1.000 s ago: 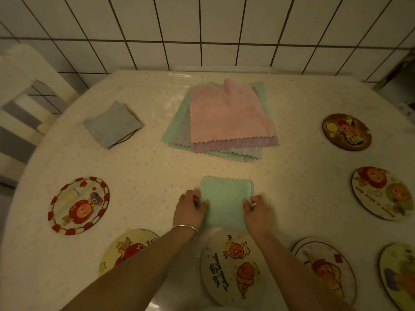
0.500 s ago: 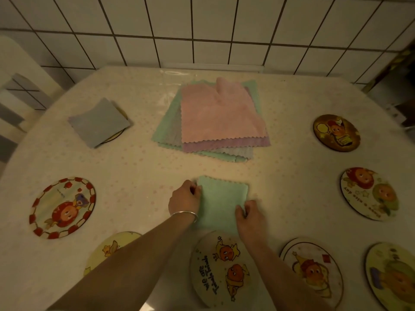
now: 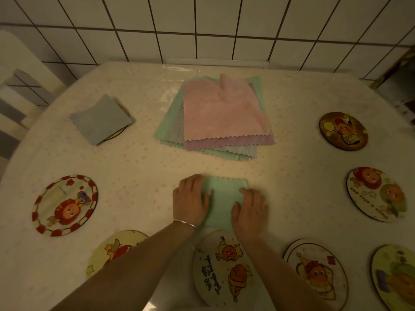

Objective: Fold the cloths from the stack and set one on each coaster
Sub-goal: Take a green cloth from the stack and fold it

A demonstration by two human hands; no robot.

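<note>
both forearms reach up from the bottom of the frame to the lower centre, where the left hand [image 3: 190,199] lies palm-down with fingers flat and close together on the left edge of a small folded mint-green cloth [image 3: 224,202], a thin silver bangle [image 3: 185,223] at its wrist. the right hand [image 3: 251,212] presses flat on the cloth's right edge, fingers straight and slightly spread. the cloth is a soft rectangle with a zigzag-cut upper edge, lying on the pale speckled tablecloth [image 3: 139,176] just above a round printed coaster with cartoon oranges [image 3: 221,270]. above it, at centre, sits the loose stack of fuzzy pink, lilac, grey and green cloths [image 3: 220,117] with pinked edges. at upper left a folded grey cloth [image 3: 101,120] covers a coaster. a red-rimmed round coaster [image 3: 65,205] lies at left, a dark brown round coaster [image 3: 343,131] at right.
</note>
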